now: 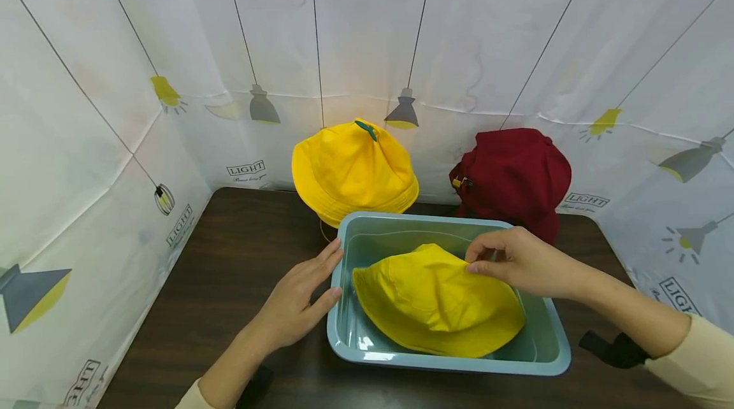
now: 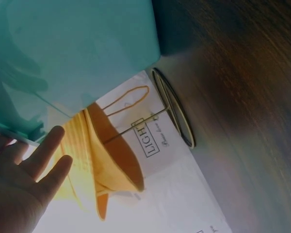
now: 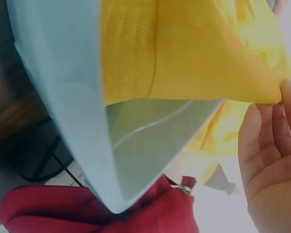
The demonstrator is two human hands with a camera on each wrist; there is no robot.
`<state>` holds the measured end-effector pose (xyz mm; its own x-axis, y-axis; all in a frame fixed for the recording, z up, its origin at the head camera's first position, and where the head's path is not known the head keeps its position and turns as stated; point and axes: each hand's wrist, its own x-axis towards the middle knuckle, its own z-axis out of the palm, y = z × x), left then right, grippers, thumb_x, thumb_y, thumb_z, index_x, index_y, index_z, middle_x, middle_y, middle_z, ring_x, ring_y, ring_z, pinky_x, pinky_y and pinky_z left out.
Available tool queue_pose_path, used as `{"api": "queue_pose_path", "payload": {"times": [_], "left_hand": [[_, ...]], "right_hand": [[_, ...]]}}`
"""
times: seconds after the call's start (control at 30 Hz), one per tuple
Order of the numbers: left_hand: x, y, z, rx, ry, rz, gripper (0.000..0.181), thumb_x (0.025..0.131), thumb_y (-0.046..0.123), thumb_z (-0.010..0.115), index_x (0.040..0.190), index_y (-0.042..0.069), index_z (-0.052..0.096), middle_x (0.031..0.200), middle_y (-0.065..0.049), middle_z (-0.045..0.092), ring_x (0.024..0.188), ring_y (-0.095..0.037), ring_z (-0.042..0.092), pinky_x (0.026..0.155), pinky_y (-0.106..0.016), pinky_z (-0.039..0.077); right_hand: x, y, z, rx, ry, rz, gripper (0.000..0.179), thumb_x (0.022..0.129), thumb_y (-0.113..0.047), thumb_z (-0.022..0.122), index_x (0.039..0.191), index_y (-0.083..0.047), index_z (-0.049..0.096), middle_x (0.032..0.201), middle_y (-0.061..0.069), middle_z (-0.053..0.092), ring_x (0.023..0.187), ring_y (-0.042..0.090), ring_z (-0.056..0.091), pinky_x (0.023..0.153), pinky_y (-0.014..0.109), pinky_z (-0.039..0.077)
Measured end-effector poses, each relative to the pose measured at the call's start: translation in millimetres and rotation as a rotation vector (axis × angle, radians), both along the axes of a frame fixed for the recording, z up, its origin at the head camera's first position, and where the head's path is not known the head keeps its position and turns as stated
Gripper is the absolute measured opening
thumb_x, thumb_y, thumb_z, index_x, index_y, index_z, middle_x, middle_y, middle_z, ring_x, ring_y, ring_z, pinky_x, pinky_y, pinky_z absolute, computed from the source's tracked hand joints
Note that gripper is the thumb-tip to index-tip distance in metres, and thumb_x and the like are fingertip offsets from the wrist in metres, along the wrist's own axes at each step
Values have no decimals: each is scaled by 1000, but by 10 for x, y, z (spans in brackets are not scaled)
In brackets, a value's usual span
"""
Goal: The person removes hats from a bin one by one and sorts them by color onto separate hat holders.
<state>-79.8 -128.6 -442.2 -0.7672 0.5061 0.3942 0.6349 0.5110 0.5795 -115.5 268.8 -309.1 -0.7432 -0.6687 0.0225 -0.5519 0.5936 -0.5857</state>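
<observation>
A yellow bucket hat (image 1: 436, 304) lies crown-up inside a light blue plastic tub (image 1: 447, 364) at the middle of the dark wooden table. My right hand (image 1: 474, 262) reaches in from the right and pinches a fold of the hat's crown between thumb and fingers. In the right wrist view the hat (image 3: 199, 53) peaks at the fingertips (image 3: 286, 94) above the tub wall (image 3: 68, 97). My left hand (image 1: 323, 272) rests with straight fingers against the tub's left rim. The left wrist view shows those fingers (image 2: 43, 150) beside the tub (image 2: 77, 43).
Behind the tub a second yellow hat (image 1: 352, 170) sits on a wire stand (image 2: 174, 109), and a dark red hat (image 1: 513, 176) on another stand at the back right. White printed sheets wall in the table on three sides. Bare tabletop (image 1: 229, 256) lies to the left.
</observation>
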Motion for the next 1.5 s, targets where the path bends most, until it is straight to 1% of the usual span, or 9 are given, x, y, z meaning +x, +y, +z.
{"api": "queue_pose_path", "payload": {"times": [0.17,0.37,0.5,0.63,0.73,0.9,1.1,1.3,1.5], "left_hand": [[4,6,-5,-4,11,3,59,109,28,55,162,8,39,172,-3,27,151,-24,39,117,-60,36],[9,13,-5,4,24,6,60,108,29,56,162,9,38,171,-3,28,152,-24,39,116,-61,37],[4,14,-14,4,30,7,60,108,28,56,162,8,39,171,-3,28,151,-24,40,117,-60,37],[4,14,-13,3,32,9,60,108,28,56,162,7,40,171,-3,28,151,-24,40,116,-60,38],[8,18,-9,6,34,13,59,108,28,56,161,7,41,171,-3,29,151,-25,41,115,-60,39],[8,23,-5,12,35,13,59,108,27,56,161,7,41,171,-3,29,151,-24,40,116,-60,38],[0,14,-7,-2,33,10,59,109,28,55,162,8,39,171,-3,28,151,-24,40,116,-59,38],[3,23,8,-10,14,5,59,109,29,54,163,9,38,172,-3,28,151,-24,40,118,-58,37],[7,22,-13,6,23,6,59,109,28,55,163,9,39,171,-4,29,151,-24,40,117,-60,37]], "right_hand": [[0,15,94,-15,71,-1,17,93,-9,79,99,-24,74,91,-16,68,76,7,59,61,25,54],[14,51,262,-30,133,-30,22,93,-7,79,100,-27,74,91,-18,68,80,7,61,65,26,57],[16,84,388,-41,188,-47,28,92,-3,79,100,-28,73,90,-19,68,77,7,60,62,25,55],[10,95,500,-56,240,-59,31,89,2,79,100,-27,73,88,-18,68,74,7,59,61,24,56],[-1,86,557,-67,272,-59,32,88,5,79,99,-25,74,87,-17,68,72,7,59,61,24,55],[-14,55,617,-89,292,-67,33,88,7,78,99,-24,72,90,-15,68,72,9,59,62,23,55],[-41,1,690,-120,367,-86,33,87,11,77,99,-19,72,89,-12,68,73,10,58,64,20,55],[-50,-46,789,-191,453,-116,33,83,19,76,99,-10,72,90,-7,67,73,8,58,68,14,54],[-47,-82,869,-276,507,-205,29,85,22,72,102,-2,72,96,-8,68,75,6,60,73,10,54]]}}
